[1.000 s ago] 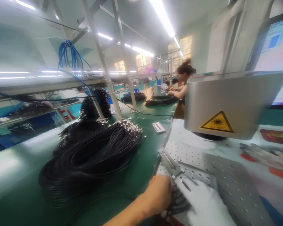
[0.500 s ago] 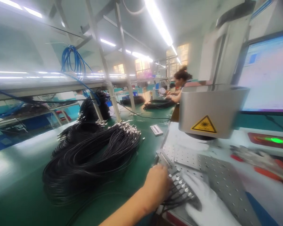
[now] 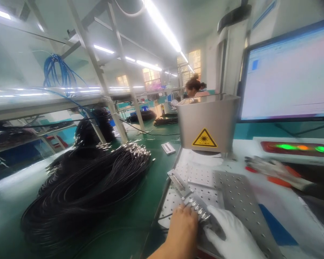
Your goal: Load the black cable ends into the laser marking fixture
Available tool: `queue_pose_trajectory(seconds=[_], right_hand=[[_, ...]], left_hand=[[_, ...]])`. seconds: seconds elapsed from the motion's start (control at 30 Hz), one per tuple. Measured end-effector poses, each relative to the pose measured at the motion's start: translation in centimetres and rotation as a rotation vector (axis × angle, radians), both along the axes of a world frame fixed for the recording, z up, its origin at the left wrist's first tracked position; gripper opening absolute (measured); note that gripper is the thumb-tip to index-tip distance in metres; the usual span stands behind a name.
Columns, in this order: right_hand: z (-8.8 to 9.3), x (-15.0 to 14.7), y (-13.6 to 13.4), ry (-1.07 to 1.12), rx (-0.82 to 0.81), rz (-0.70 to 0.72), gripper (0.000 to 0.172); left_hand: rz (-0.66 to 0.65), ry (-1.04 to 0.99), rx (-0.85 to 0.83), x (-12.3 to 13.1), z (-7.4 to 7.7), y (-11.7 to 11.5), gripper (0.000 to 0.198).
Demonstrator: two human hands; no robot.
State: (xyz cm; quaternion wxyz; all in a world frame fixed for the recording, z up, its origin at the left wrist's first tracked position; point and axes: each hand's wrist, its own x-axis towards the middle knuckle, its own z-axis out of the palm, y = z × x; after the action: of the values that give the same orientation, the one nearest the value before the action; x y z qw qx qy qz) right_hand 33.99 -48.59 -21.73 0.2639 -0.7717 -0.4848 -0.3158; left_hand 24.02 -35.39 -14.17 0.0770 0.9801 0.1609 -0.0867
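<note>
My bare left hand [image 3: 183, 225] bends over a row of silvery connectors [image 3: 200, 209], its fingers curled down at their left side; whether they are clamped on anything I cannot tell, since my knuckles hide the tips. The connectors lie side by side on a slanted metal holder [image 3: 187, 193], above a perforated plate [image 3: 241, 196]. My white-gloved right hand [image 3: 232, 230] sits at the holder's right edge, thumb and forefinger apart around its near corner; I can't make out how firmly they press. Beyond the holder stands a boxy metal machine head [image 3: 223, 120] with a yellow warning triangle [image 3: 204, 139]. To my left, a big coiled bundle of black cables [image 3: 91, 190] rests on the green surface [image 3: 158, 180].
</note>
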Motion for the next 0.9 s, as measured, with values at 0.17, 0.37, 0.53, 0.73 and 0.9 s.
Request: queue_pose_trajectory(seconds=[0.17, 0.37, 0.53, 0.73, 0.9], right_hand=[[-1.5, 0.3, -0.2, 0.003, 0.0, 0.01, 0.038], [-4.6, 0.8, -0.3, 0.091, -0.061, 0.033, 0.049], [-3.2, 0.5, -0.6, 0.197, -0.116, 0.075, 0.047], [0.6, -0.7, -0.7, 0.139, -0.198, 0.097, 0.034], [0.5, -0.9, -0.6, 0.044, -0.164, 0.09, 0.035]], left_hand=[[-0.076, 0.067, 0.062, -0.3, 0.8, -0.8, 0.036], [-0.058, 0.053, 0.093, -0.2, -0.2, -1.2, 0.034], [0.077, 0.008, -0.079, 0.1, 0.8, -0.5, 0.026], [0.131, -0.063, -0.065, -1.6, 2.5, 1.2, 0.017], [0.128, 0.008, -0.031, -1.8, 2.9, 1.6, 0.02]])
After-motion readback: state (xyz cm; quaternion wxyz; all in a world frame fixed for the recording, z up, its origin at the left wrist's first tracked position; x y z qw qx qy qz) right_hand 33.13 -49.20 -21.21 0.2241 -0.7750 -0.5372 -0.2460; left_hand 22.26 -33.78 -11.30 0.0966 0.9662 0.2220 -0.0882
